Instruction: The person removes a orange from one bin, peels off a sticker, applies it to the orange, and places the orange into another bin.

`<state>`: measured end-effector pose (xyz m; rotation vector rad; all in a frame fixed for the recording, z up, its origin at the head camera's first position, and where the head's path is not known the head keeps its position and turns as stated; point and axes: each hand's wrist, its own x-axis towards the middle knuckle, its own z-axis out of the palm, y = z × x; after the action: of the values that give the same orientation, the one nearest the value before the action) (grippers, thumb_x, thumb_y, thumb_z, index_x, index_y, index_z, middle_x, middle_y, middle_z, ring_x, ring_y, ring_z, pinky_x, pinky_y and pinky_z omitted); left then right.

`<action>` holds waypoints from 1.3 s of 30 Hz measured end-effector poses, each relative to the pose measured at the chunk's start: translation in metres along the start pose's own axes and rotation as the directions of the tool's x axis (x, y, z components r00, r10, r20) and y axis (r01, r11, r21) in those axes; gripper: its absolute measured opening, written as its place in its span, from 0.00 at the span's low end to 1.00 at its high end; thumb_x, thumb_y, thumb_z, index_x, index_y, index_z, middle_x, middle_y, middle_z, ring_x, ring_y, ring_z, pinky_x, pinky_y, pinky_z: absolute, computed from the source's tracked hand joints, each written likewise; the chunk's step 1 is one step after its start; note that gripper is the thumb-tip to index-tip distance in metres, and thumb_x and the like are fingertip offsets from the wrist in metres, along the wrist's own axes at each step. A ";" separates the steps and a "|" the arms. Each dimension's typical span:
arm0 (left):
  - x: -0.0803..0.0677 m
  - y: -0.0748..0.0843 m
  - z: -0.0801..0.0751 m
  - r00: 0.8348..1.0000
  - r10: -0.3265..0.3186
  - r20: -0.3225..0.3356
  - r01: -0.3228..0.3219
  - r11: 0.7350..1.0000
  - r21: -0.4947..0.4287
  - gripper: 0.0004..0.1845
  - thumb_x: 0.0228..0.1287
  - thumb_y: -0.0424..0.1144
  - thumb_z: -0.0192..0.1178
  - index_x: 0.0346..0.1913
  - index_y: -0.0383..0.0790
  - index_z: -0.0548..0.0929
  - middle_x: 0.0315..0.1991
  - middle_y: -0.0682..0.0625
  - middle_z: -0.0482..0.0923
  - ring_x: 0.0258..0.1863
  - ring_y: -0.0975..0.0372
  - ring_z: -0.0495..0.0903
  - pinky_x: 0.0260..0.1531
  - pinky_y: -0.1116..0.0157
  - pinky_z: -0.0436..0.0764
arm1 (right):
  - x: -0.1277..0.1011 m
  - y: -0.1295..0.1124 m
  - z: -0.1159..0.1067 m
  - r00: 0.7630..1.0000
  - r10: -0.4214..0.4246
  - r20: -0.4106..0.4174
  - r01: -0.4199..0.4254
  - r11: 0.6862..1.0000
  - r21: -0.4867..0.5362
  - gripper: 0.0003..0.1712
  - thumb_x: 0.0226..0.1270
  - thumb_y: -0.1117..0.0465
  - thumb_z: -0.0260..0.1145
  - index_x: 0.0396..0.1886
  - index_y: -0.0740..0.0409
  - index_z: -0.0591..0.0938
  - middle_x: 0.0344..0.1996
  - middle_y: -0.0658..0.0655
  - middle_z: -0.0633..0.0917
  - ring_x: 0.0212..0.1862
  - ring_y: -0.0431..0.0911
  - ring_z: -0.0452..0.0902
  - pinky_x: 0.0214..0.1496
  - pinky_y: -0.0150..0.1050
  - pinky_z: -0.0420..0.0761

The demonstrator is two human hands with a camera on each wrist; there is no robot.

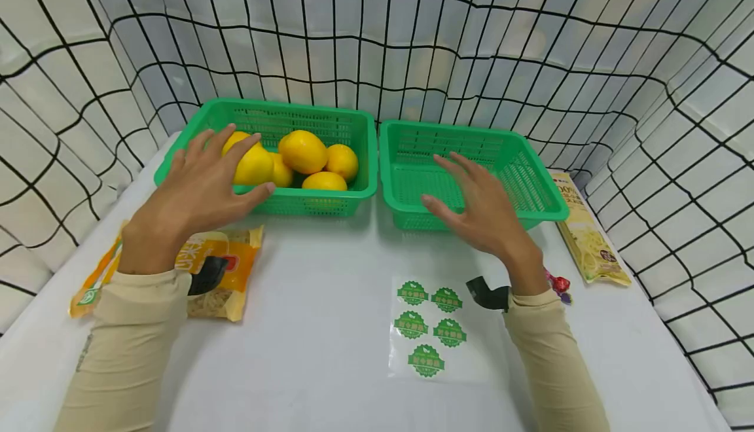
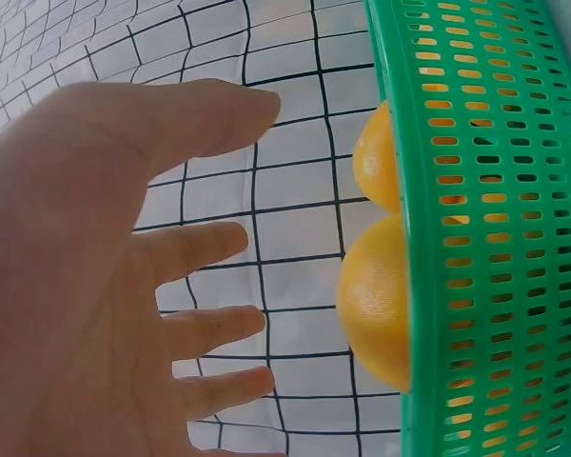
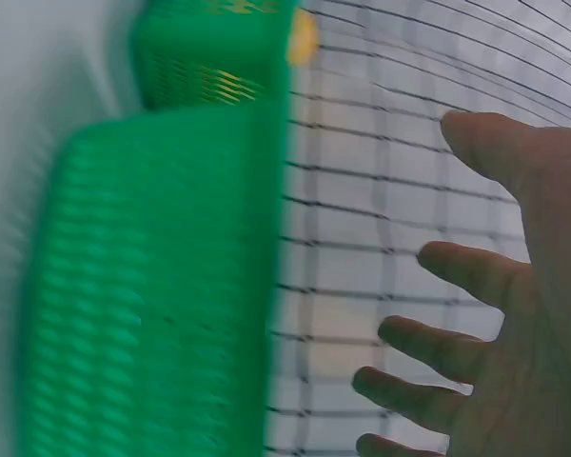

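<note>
Your left hand hangs over the front left corner of the left basket, fingers spread and straight, gripping nothing. Its fingertips reach the nearest lemon, though whether they touch the fruit or just hover above it you cannot tell from the head view. In the left wrist view your left hand shows an open palm with the fingers apart, and two lemons sit behind the slotted green wall just beside it.

Your right hand is likewise open, fingers fanned out and relaxed, held above the front edge of the right basket, which has nothing in it. The right wrist view is blurred, but it confirms a spread palm next to the green wall.

The lemons are heaped together in the left basket, five or so showing. The two baskets stand side by side, nearly touching, at the far side of the white table.

Under your left forearm lies an orange snack bag. Near your right wrist lies a clear sheet of green stickers, five round ones. A yellow noodle packet lies just right of the right basket, and something small and red peeks out behind your right wrist.
</note>
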<state>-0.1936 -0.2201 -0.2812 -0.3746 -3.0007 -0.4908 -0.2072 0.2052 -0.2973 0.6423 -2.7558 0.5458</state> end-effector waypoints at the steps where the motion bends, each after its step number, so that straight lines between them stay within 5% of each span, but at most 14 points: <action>1: 0.000 -0.002 0.000 1.000 -0.006 -0.002 0.006 1.000 -0.003 0.46 0.77 0.63 0.54 0.86 0.45 0.51 0.86 0.31 0.38 0.82 0.31 0.37 0.74 0.25 0.41 | 0.005 -0.002 0.007 1.000 -0.008 0.020 0.008 1.000 0.007 0.42 0.76 0.38 0.64 0.84 0.43 0.65 0.83 0.60 0.62 0.82 0.64 0.57 0.79 0.70 0.59; 13: 0.002 -0.018 0.000 0.999 -0.040 -0.009 0.039 0.998 -0.055 0.47 0.76 0.63 0.56 0.86 0.44 0.52 0.86 0.32 0.39 0.82 0.32 0.40 0.73 0.24 0.48 | 0.057 -0.034 0.062 0.990 -0.017 0.139 0.003 0.995 0.099 0.41 0.80 0.32 0.56 0.85 0.40 0.62 0.84 0.57 0.59 0.83 0.59 0.55 0.79 0.68 0.62; 18: 0.017 -0.018 -0.006 1.000 -0.023 -0.012 0.022 0.994 -0.107 0.47 0.75 0.62 0.58 0.85 0.41 0.55 0.86 0.32 0.42 0.83 0.33 0.41 0.74 0.25 0.50 | 0.069 -0.040 0.073 0.983 0.005 0.183 -0.016 0.998 0.059 0.42 0.80 0.29 0.52 0.86 0.40 0.61 0.85 0.58 0.56 0.84 0.60 0.52 0.81 0.67 0.58; 25: 0.057 -0.025 -0.025 0.988 -0.007 0.155 0.028 0.991 -0.133 0.41 0.77 0.56 0.60 0.80 0.34 0.62 0.80 0.27 0.55 0.78 0.31 0.53 0.73 0.28 0.57 | 0.073 -0.042 0.072 0.982 0.058 0.180 -0.060 0.998 0.005 0.43 0.79 0.26 0.49 0.86 0.36 0.60 0.87 0.55 0.53 0.86 0.59 0.48 0.83 0.66 0.53; 31: 0.065 -0.032 -0.024 0.949 -0.045 0.311 0.106 0.977 -0.183 0.36 0.76 0.56 0.61 0.77 0.39 0.67 0.78 0.31 0.60 0.66 0.36 0.70 0.57 0.36 0.79 | 0.067 -0.046 0.082 0.982 0.028 0.184 -0.022 0.999 -0.032 0.43 0.79 0.26 0.48 0.85 0.38 0.62 0.86 0.56 0.55 0.85 0.59 0.51 0.83 0.65 0.56; 36: 0.067 -0.032 -0.010 0.931 -0.042 0.363 0.144 0.955 -0.258 0.33 0.74 0.51 0.64 0.75 0.44 0.69 0.78 0.31 0.59 0.62 0.38 0.72 0.50 0.42 0.84 | 0.054 -0.046 0.085 0.984 0.033 0.173 -0.028 0.999 -0.031 0.42 0.79 0.27 0.50 0.84 0.39 0.65 0.85 0.57 0.58 0.84 0.58 0.53 0.83 0.63 0.57; 39: 0.071 -0.036 -0.010 0.942 -0.024 0.334 0.128 0.947 -0.295 0.31 0.74 0.49 0.65 0.74 0.45 0.69 0.76 0.30 0.60 0.60 0.38 0.71 0.48 0.46 0.82 | 0.057 -0.046 0.083 0.986 0.028 0.163 -0.024 0.999 -0.028 0.41 0.79 0.27 0.49 0.84 0.39 0.65 0.85 0.57 0.58 0.84 0.59 0.53 0.83 0.64 0.57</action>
<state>-0.2708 -0.2400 -0.2746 -0.3937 -3.2642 -1.0160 -0.2485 0.1114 -0.3389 0.6748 -2.9232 0.4820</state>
